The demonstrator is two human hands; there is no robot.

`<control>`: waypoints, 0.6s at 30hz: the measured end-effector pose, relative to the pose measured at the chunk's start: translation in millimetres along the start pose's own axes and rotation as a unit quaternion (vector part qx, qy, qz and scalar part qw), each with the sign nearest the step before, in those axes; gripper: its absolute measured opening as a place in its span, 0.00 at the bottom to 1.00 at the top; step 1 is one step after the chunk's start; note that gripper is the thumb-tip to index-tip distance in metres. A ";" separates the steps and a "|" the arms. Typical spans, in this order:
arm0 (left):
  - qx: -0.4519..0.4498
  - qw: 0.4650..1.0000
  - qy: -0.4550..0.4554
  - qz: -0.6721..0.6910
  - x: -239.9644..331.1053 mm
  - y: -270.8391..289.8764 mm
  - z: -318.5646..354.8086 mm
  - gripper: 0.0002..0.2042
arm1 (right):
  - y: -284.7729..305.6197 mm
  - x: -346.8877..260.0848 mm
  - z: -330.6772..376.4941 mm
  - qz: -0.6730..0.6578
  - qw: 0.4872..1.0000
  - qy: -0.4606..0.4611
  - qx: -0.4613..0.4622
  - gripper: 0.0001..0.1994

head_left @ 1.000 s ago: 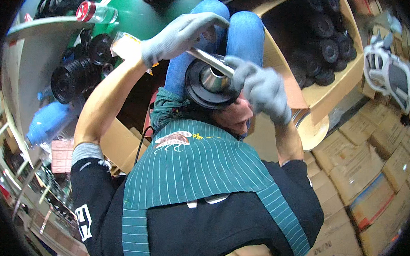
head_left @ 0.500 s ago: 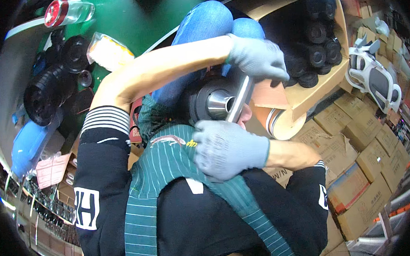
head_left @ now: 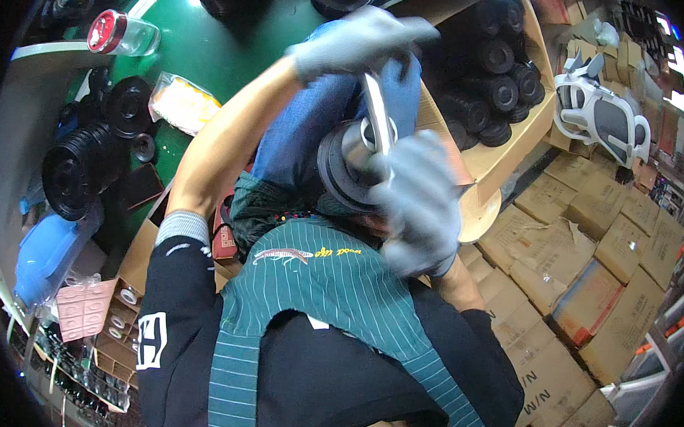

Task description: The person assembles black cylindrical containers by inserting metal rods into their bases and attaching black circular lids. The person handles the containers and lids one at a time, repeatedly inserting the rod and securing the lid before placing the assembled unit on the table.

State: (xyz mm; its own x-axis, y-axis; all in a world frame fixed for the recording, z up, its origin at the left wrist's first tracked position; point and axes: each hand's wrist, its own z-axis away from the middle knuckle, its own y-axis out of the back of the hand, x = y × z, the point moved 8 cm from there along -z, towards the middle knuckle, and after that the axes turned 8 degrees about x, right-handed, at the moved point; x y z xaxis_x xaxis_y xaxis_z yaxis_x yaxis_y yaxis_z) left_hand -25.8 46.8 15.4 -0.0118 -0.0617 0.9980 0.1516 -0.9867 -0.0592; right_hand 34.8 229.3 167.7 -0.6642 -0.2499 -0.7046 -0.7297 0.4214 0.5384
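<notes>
A shiny metal bar (head_left: 378, 111) stands nearly upright over my lap between both grey-gloved hands. My left hand (head_left: 359, 44) is at its upper end, closed round it, one finger sticking out to the right. My right hand (head_left: 420, 205), smeared by motion, is closed about the lower end, with its fingers partly hidden. Just left of the bar, a silver metal cup-shaped piece (head_left: 355, 144) sits on a thick round black disc (head_left: 331, 171) between my thighs. The bar hides part of the cup-shaped piece, and my right hand covers the disc's right side.
An open carton (head_left: 513, 136) of round black parts (head_left: 499, 93) stands to the right, near a grey and white seat-like frame (head_left: 610, 115). Flat cartons (head_left: 552, 255) cover the right side. On the green surface (head_left: 230, 40) lie a red-lidded jar (head_left: 123, 33), black discs (head_left: 76, 163) and a plastic packet (head_left: 182, 103).
The metal bar has swung from slanting to almost upright. My left hand has moved left and up; my right hand has shifted right and up. The view has shifted slightly.
</notes>
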 end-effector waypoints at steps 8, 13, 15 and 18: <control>0.311 0.925 0.209 -0.063 -47.3 91.4 180.6 0.11 | -6.4 79.0 115.6 -0.164 0.881 -0.430 0.108 0.48; 0.444 0.844 0.194 -0.229 -101.6 114.5 191.5 0.22 | -26.1 73.4 107.9 0.072 0.957 -0.281 -0.004 0.55; 0.469 0.780 0.186 -0.371 -106.4 116.6 185.1 0.28 | -23.9 71.9 107.0 0.079 0.954 -0.288 0.001 0.53; 0.457 0.716 0.215 -0.482 -89.3 117.7 173.2 0.26 | -10.6 63.5 103.6 0.076 0.950 -0.298 0.047 0.50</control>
State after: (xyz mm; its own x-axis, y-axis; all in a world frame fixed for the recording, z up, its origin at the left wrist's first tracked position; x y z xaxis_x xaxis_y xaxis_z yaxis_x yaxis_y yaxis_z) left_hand 164.2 -37.7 -77.1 -0.8202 0.3473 0.4547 0.4481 -0.1040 0.8879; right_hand 17.2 299.3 69.4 -0.5305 0.3470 -0.7734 -0.5965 0.4954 0.6314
